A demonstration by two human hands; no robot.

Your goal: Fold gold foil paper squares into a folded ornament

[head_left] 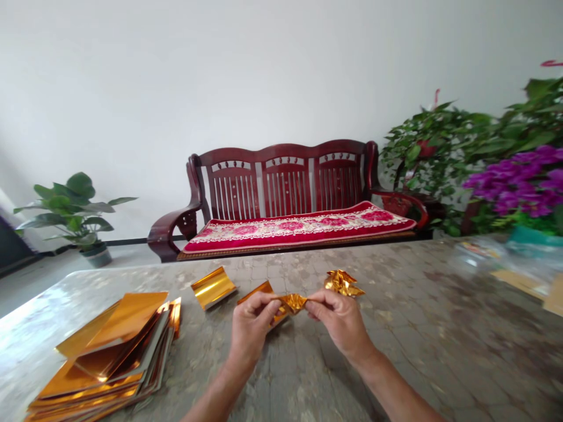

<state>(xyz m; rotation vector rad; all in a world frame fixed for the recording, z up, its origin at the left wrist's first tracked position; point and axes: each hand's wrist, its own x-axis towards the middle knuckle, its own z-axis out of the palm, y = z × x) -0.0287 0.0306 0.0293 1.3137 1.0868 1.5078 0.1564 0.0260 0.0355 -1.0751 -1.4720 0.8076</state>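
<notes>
Between my two hands is a crumpled piece of gold foil paper, pinched at both ends and bunched in the middle. My left hand grips its left end between thumb and fingers. The right end is pinched by my right hand. Partly hidden behind my left hand lies a gold foil sheet. Just beyond my right hand rests a folded, crinkled gold foil piece. A curled gold foil sheet lies farther left on the table.
A loose stack of gold foil sheets sits on the patterned table at left. Plastic bags and cardboard lie at the right edge. Past the table stand a wooden bench, a potted plant and purple flowers.
</notes>
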